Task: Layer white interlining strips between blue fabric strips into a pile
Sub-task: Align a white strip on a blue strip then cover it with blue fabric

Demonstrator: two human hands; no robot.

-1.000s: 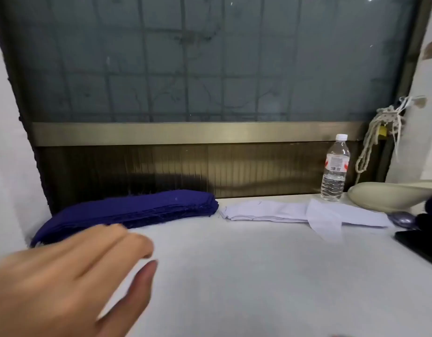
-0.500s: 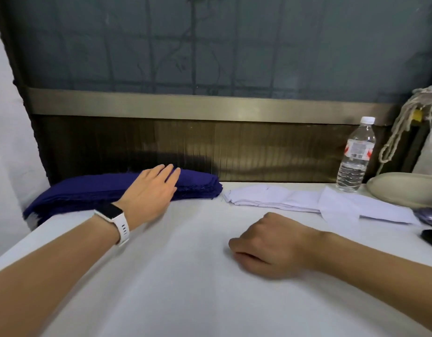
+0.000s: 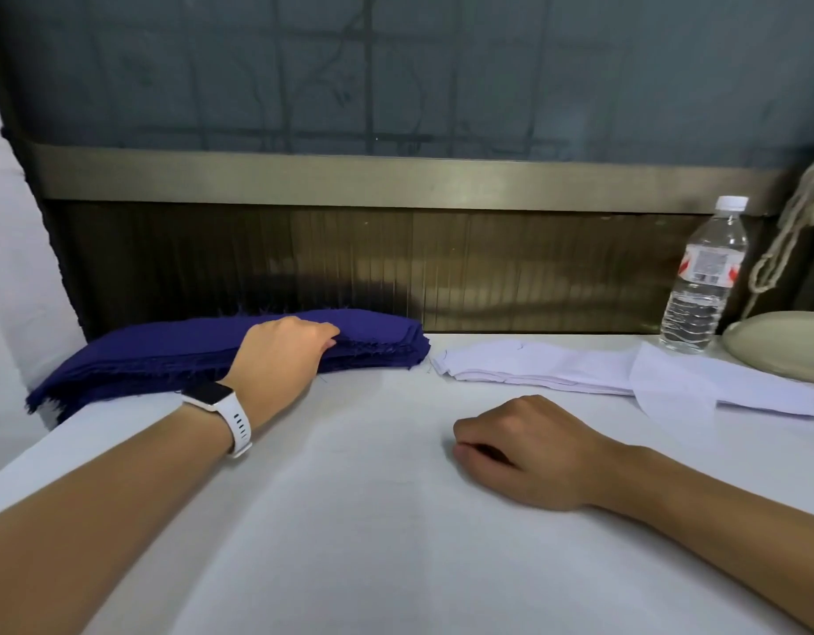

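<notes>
I see left hand (image 3: pixel 281 355) gripping blue fabric stack (image 3: pixel 135 355) at its near edge, white interlining strips (image 3: pixel 556 366) just right of the stack, right hand (image 3: pixel 529 446) loosely curled, empty.

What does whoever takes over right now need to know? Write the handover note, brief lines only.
Left hand: on the blue fabric strips stacked at the far left of the table, fingers curled over the stack's near edge, apparently gripping the top layers.
Right hand: rests loosely curled on the table, holding nothing.
White interlining strips: loose stack at the far right, beside the blue one, untouched.
Done: nothing layered; no mixed pile in view.
Left: draw a blue strip, lay it down, add a white one, alternate.
</notes>
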